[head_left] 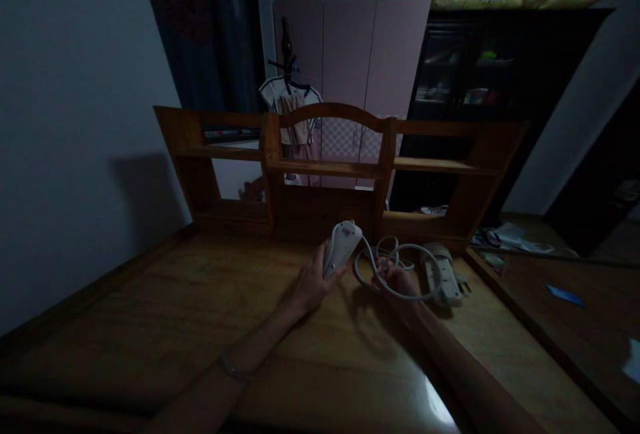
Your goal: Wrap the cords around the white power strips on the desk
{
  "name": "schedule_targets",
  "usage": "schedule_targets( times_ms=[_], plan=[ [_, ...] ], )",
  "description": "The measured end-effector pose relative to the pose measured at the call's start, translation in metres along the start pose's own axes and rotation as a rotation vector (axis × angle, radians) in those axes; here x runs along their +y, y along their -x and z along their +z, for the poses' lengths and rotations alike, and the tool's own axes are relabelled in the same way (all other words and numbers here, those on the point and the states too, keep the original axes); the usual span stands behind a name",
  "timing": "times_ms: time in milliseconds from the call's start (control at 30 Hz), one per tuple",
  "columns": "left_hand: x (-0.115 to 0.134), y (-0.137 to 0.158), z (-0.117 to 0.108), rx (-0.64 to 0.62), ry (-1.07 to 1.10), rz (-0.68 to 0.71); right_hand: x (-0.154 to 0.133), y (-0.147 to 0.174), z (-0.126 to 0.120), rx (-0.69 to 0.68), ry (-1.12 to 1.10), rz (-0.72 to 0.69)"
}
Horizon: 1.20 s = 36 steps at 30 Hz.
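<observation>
Left hand: we reach this hand (313,289) forward and rightward, fingers wrapped around a white power strip (346,246).
Held power strip: it tilts upward out of our grip, above the wooden desk (300,367).
Right hand: we angle this hand (399,283) forward and leftward, closed on the looped white cord (419,297).
Second power strip: this one (443,281) lies just right of our grip.

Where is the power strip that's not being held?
In the head view, that power strip lies right of centre on the wooden surface, beside the right hand and in front of the shelf.
</observation>
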State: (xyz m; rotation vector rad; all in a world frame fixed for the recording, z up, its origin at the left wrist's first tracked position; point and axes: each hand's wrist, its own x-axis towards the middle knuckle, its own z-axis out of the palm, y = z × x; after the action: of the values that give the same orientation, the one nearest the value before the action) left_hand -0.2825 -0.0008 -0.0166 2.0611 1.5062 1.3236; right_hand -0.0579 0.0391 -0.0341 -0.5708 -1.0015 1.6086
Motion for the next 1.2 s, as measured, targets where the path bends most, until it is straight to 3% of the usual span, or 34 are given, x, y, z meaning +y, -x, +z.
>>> schedule_targets(
  times_ms=[200, 367, 600, 767, 900, 1200],
  plan=[
    [0.001, 0.000, 0.000, 0.004, -0.030, 0.060, -0.005, 0.004, 0.002, -0.043, -0.076, 0.097],
    [0.000, 0.000, 0.001, 0.037, -0.053, 0.028, -0.001, 0.004, 0.002, -0.096, -0.052, 0.108],
    [-0.001, -0.001, 0.003, 0.065, -0.024, -0.050, 0.004, 0.010, 0.000, -0.169, 0.041, 0.039],
    [0.002, -0.001, 0.002, 0.069, 0.006, -0.085, 0.009, 0.010, -0.002, -0.123, 0.107, -0.038],
    [0.001, -0.002, 0.003, 0.077, 0.037, -0.110, 0.015, 0.004, -0.003, -0.099, 0.146, -0.029],
    [-0.001, -0.003, 0.001, 0.096, 0.118, -0.162, 0.007, 0.010, 0.006, -0.186, 0.182, 0.019]
  ],
)
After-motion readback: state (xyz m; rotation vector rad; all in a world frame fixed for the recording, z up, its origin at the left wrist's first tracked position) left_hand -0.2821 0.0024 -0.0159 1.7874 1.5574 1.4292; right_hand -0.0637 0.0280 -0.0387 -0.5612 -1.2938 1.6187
